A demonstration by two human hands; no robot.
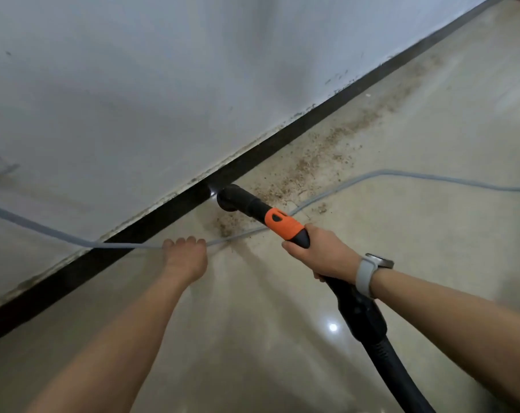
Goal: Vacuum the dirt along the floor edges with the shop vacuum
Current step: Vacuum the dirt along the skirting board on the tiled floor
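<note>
Vacuuming the floor edge: right hand [318, 251] clamped on the vacuum nozzle [253, 208], left hand [185, 254] curled round a grey cord [74, 241].

Nozzle mouth sits at the black baseboard [151, 222], on the near end of the dirt [318, 162] band running up-right along the wall edge of the floor [282, 338]. To do it well: keep the mouth low, track slowly along the baseboard, hold the cord clear of the dirt. Black hose [381, 350] trails back. Smartwatch [369, 272] on right wrist. No readable brand or writing.
</note>
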